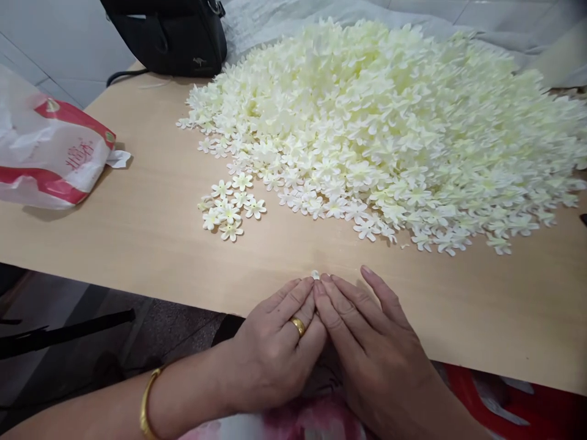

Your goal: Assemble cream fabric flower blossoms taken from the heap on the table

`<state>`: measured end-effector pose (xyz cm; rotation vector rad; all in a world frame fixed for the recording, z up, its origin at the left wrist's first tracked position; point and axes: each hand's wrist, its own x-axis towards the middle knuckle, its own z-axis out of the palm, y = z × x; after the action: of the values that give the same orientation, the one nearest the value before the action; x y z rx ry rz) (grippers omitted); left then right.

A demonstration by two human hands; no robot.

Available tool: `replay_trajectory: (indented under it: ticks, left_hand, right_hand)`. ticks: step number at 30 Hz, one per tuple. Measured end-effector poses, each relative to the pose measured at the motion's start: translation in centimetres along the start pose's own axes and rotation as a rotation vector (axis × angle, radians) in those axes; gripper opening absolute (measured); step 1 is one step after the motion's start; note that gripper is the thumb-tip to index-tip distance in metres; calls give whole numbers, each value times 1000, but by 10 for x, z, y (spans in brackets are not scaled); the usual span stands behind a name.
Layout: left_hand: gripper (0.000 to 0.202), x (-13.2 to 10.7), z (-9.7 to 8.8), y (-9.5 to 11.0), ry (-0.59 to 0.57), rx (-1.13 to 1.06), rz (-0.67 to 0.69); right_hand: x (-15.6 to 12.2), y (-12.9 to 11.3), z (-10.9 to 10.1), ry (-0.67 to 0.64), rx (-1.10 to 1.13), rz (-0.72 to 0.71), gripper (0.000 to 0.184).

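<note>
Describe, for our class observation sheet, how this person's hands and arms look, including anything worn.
The left hand wears a smooth gold-coloured ring, with a slim gold-coloured bangle at that wrist. The right hand shows no jewellery. No gloves or sleeves are visible.

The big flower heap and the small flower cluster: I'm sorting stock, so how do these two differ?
Amount: the big flower heap holds a great many flowers, the small flower cluster only a handful.
Height: the heap mounds up in deep layers; the cluster lies low.
Place: the heap spreads across the far side and right of the picture; the cluster sits left of centre.
Shared: both are pale yellowish-white flowers on the same table.
</note>
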<state>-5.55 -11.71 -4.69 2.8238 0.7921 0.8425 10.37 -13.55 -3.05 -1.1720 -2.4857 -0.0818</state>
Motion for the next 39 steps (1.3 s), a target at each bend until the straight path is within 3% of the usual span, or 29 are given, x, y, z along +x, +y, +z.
replay_trajectory:
  ticks: [7,12,17,23,26,31,36,39]
  left_hand:
    - [32,3,1,-4,-1,2,20]
    - [19,2,0,0,6,-66,-30]
    - [22,4,5,4,47,-80,-119]
    - [25,12,1,3,37,-112,-292]
    - [19,13,-2,-1,-5,-11,-303]
    - [19,19,2,-14,-147,253,-171]
    - [15,48,3,-38,-177,440,-131]
    - [17,68,-5,-49,-235,466,-160]
  right_hand:
    - [0,-3,6,62,20,82,39]
    - [-9,5,5,18,226,163,47]
    - [-12,15,4,82,320,268,42]
    - [-2,11,6,9,302,256,34]
    - [0,9,8,17,281,268,31]
    - [4,16,11,33,236,255,30]
    - [22,38,5,44,185,247,28]
    - [25,48,-11,142,148,239,28]
